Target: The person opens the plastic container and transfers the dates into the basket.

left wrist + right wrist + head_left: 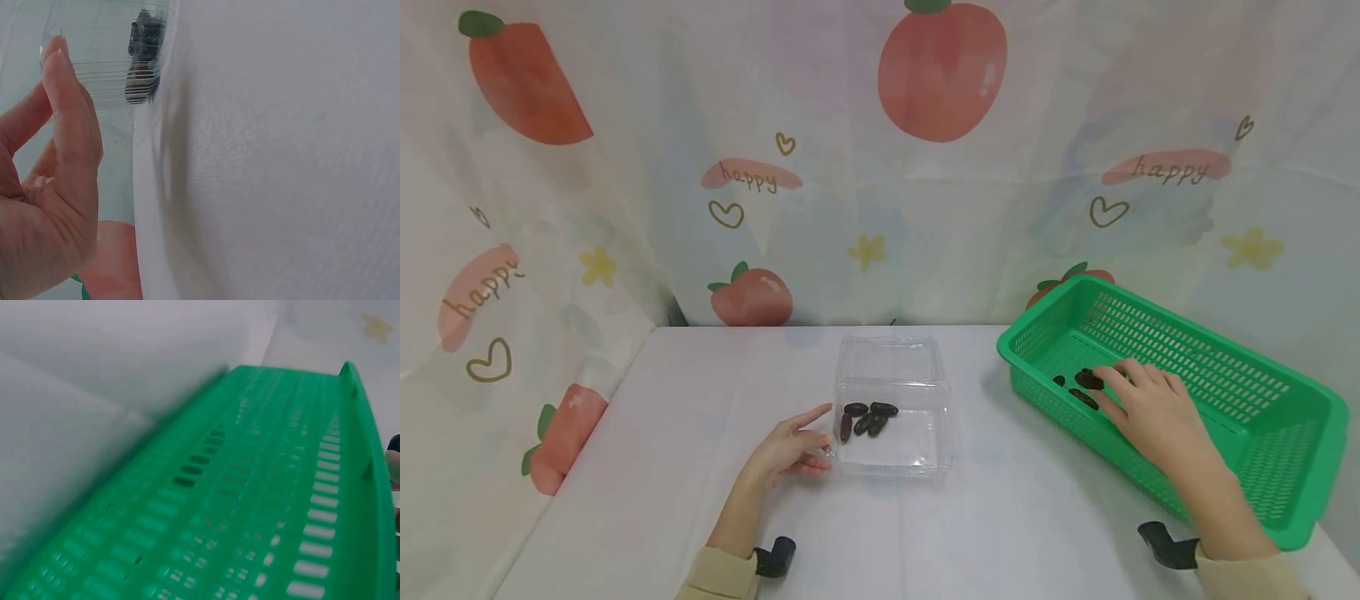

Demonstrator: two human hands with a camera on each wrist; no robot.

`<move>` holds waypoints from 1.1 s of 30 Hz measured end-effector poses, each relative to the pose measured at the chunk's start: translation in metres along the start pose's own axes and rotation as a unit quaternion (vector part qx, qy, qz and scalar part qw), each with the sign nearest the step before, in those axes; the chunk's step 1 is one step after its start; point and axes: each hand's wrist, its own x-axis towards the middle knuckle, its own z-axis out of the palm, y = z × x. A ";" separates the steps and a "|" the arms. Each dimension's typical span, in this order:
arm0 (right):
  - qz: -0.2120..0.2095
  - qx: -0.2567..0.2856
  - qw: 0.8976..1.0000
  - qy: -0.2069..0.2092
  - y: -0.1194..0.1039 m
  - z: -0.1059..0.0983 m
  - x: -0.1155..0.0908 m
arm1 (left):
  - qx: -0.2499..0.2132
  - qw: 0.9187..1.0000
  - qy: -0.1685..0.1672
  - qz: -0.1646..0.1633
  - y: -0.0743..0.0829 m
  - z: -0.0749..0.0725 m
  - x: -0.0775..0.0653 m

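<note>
A clear plastic box (pixel 917 442) with its lid (pixel 887 358) folded back stands on the table, and several dark, oval dates (pixel 861 421) lie in its back left part. Fingers of my left hand (pixel 786 454) touch the box's left side; in the left wrist view they are fairly straight along the clear wall. Over the green basket (pixel 1240 425), my right hand (pixel 1157 408) pinches a dark date (pixel 1088 380) between thumb and fingers. Close below it, other dark dates (pixel 1083 399) lie in the basket. In the right wrist view, the basket's wall (pixel 206 506) hides most of that hand.
The basket has slotted sides and a raised rim, and stands at an angle on the right of the white table (pixel 1000 533). Behind the table hangs a printed curtain (pixel 835 108), which also runs down the left side.
</note>
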 end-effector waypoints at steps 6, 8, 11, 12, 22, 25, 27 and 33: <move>0.023 -0.017 0.999 -0.021 0.020 -0.005 -0.019 | 0.001 1.000 0.002 0.002 -0.001 0.001 0.000; 0.027 -0.025 0.999 -0.038 0.026 -0.007 -0.025 | 0.003 1.000 0.004 0.002 -0.001 0.001 0.000; 0.038 -0.039 0.996 -0.073 0.034 -0.011 -0.033 | 0.003 1.000 0.004 0.002 0.000 0.001 0.000; 0.041 -0.042 0.995 -0.084 0.036 -0.012 -0.035 | 0.003 1.000 0.004 0.001 0.000 0.001 0.000; 0.022 -0.056 0.989 -0.133 0.052 -0.013 -0.050 | 0.001 1.000 0.004 0.007 -0.001 0.001 -0.002; 0.009 -0.064 0.987 -0.148 0.055 -0.011 -0.054 | 0.002 1.000 0.009 0.007 -0.001 0.000 -0.002; 0.011 -0.069 0.983 -0.168 0.056 -0.009 -0.056 | 0.001 1.000 0.010 0.006 -0.001 0.000 -0.002; 0.022 -0.078 0.973 -0.214 0.059 -0.003 -0.060 | 0.002 1.000 0.004 0.005 0.001 0.001 -0.003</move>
